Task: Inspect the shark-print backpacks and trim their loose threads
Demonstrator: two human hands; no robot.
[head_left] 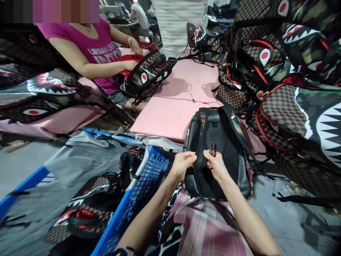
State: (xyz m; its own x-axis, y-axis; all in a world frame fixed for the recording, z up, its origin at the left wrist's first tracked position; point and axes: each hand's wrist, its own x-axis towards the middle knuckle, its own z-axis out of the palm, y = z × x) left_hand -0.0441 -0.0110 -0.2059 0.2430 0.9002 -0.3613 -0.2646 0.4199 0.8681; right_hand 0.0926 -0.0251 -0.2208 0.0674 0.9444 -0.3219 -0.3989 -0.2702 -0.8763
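A black backpack (236,167) with checkered and camouflage sides lies on my lap against the table edge, its back panel facing up. My left hand (185,163) is closed in a pinch at the edge of the backpack's padded shoulder strap (200,156). My right hand (216,164) is closed around small dark thread snips (213,146), their tips pointing away from me. The thumb of that hand also touches the strap's other side. Whether a loose thread lies between my fingers is too small to tell.
A pink-topped table (165,115) extends ahead. Shark-print backpacks (285,110) are piled at right. A blue crate (138,192) with bags beside it stands at left. Across the table, a person in a magenta shirt (80,46) handles another backpack (149,73).
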